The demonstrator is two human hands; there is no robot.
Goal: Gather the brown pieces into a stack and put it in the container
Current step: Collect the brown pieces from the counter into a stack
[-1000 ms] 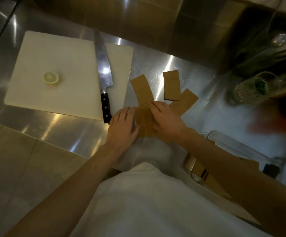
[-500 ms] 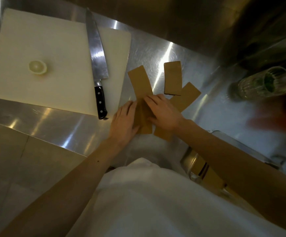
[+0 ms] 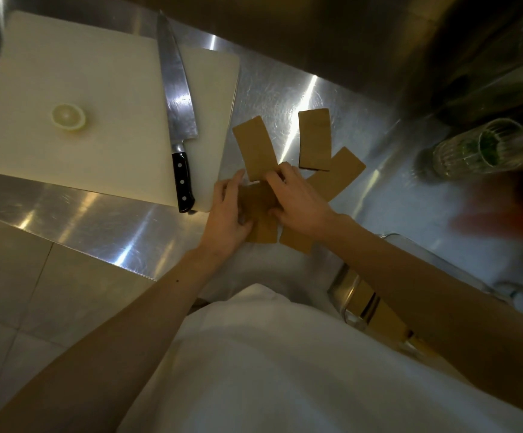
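- Left hand (image 3: 227,218): fingers loosely curled against the near brown piece (image 3: 261,214) on the desk (image 3: 363,189).
- Right hand (image 3: 301,203): fingers spread flat, pressing overlapping brown pieces.
- Container (image 3: 352,300) near the right forearm.

A steel counter (image 3: 285,89) carries everything. Left of the hands lies a white board (image 3: 98,89), its near right corner just beside the left hand (image 3: 227,214). Between and under the hands lie brown pieces (image 3: 255,148): one angled up from the fingers, one (image 3: 315,137) apart just beyond the right hand (image 3: 301,201), one (image 3: 338,173) running out to its right, and one (image 3: 260,220) pressed between both hands. A glass (image 3: 469,148) lies on its side far right. A clear container (image 3: 352,295) sits beneath the right forearm.
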